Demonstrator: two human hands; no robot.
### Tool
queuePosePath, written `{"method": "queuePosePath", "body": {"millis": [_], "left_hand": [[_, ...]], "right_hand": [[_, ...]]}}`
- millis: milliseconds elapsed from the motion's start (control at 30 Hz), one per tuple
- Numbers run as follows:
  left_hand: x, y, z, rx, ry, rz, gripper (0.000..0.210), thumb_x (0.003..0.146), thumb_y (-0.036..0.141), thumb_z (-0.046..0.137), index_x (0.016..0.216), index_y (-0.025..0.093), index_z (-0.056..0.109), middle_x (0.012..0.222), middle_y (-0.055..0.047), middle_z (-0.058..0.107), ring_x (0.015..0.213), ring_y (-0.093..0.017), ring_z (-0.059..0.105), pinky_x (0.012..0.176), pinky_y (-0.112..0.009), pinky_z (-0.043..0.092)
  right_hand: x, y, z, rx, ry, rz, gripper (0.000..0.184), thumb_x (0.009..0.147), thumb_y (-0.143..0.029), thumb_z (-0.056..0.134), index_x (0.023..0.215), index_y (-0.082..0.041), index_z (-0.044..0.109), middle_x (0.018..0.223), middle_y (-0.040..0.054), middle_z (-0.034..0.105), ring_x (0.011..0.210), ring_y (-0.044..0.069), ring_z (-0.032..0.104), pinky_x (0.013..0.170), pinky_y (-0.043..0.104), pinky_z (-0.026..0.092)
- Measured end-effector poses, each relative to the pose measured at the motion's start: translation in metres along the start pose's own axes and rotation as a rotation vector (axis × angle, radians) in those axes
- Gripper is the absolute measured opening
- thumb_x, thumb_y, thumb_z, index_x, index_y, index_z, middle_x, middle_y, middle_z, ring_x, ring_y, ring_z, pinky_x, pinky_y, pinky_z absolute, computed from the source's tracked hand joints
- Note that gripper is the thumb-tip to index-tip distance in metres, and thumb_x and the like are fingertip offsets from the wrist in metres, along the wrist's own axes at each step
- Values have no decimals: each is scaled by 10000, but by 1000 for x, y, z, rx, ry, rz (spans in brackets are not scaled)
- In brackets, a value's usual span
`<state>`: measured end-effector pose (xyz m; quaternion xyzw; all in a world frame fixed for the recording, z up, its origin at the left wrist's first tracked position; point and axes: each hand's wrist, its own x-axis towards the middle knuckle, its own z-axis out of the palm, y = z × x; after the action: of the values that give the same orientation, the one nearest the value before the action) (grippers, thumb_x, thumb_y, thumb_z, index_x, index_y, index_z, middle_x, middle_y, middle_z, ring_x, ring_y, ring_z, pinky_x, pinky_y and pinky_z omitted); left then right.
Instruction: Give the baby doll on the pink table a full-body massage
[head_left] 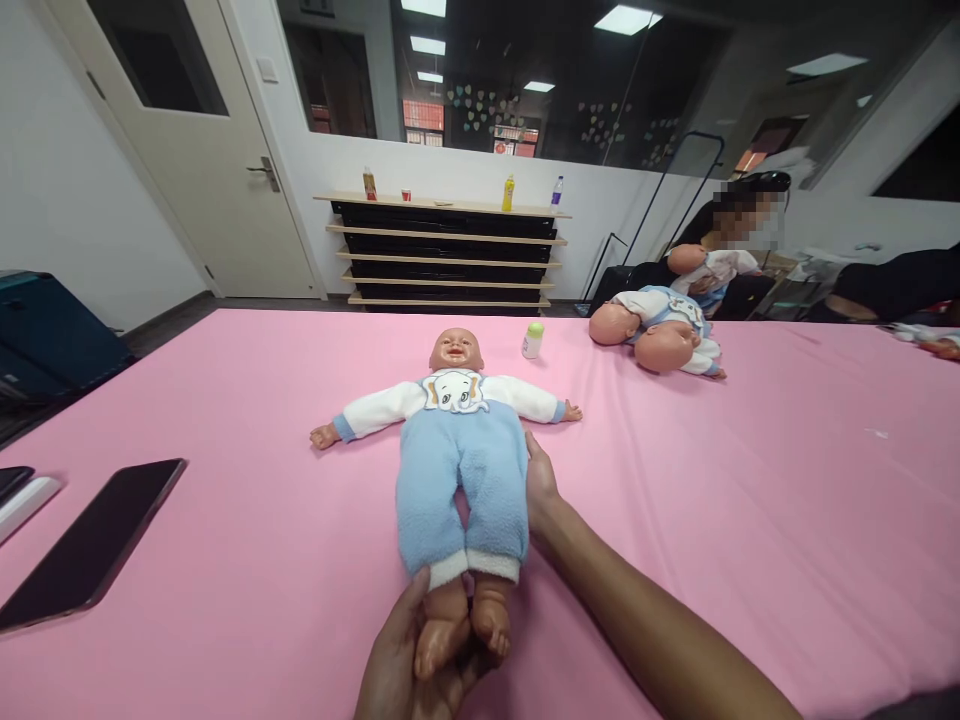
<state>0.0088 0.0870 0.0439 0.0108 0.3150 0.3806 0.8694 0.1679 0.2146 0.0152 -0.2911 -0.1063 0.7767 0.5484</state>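
A baby doll (463, 470) lies on its back on the pink-covered table (285, 560), head away from me and arms spread wide. It wears blue fleece trousers and a white top with an elephant face on the chest. My left hand (409, 650) cups the doll's lower legs and feet from beneath, its thumb by the trouser cuff. Against the doll's right-hand side in view, at the hip, my right hand (541, 485) takes hold, with most fingers hidden under the body. A small white bottle with a green cap (532, 341) stands beyond the doll's outstretched arm.
A dark tablet (94, 540) lies at the left, beside a white object (28, 505). More dolls (660, 330) are piled at the far right edge, near another person (720, 225) holding a doll. Behind, a shelf unit (450, 240) carries bottles.
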Motion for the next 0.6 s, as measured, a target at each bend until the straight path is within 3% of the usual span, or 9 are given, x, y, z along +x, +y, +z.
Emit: {"method": "queuePosePath", "body": {"millis": [100,167,267,333,433,533,600], "left_hand": [[-3,-3,1,13,105,-6,376,876,419,531,780,57,548,618,-55,497,782,-168,569,894,-391,482],[-4,-4,0,51,137,5,387,866,414,552,691,71,512,614,-59,500,757,-156,562,900,-381,487],[-7,-4,-6,124,89,67,447,859,400,565,569,94,415,624,-68,507,712,-131,545,895,-355,495],[-9,-4,-11,167,86,129,395,839,348,594,591,90,426,647,-61,517,696,-121,546,884,-347,500],[-12,-3,-18,226,220,196,208,764,212,661,891,87,553,769,-51,573,735,-135,588,881,-365,503],[-15,-3,-26,244,340,236,640,682,157,722,1267,147,462,977,-81,607,875,-174,630,930,-381,492],[-18,-3,-33,263,309,258,816,658,168,752,1380,196,373,1160,-105,578,1047,-207,607,1003,-384,463]], "right_hand": [[-35,17,-1,-18,-58,89,778,849,-705,360,1286,-84,529,1135,170,645,1061,304,620,980,505,445],[-58,30,1,-43,-41,91,699,847,-624,461,1246,-58,555,1157,174,635,1080,282,615,1008,451,443],[-82,43,4,-160,14,74,564,805,-433,612,1215,-49,566,1184,170,623,1072,263,620,1030,406,436],[-91,44,6,-291,26,10,560,770,-361,659,1238,-75,544,1188,162,621,1042,266,629,1001,425,454],[-99,40,5,-550,89,-161,594,762,-336,672,1289,-124,498,1223,135,602,1076,258,609,986,421,463],[-107,39,1,-868,201,-304,749,773,-310,653,1441,-203,332,1313,104,540,1159,249,563,1024,425,440],[-114,43,-2,-1028,251,-342,860,786,-298,619,1514,-261,161,1379,99,479,1205,260,532,1031,451,434]]}}
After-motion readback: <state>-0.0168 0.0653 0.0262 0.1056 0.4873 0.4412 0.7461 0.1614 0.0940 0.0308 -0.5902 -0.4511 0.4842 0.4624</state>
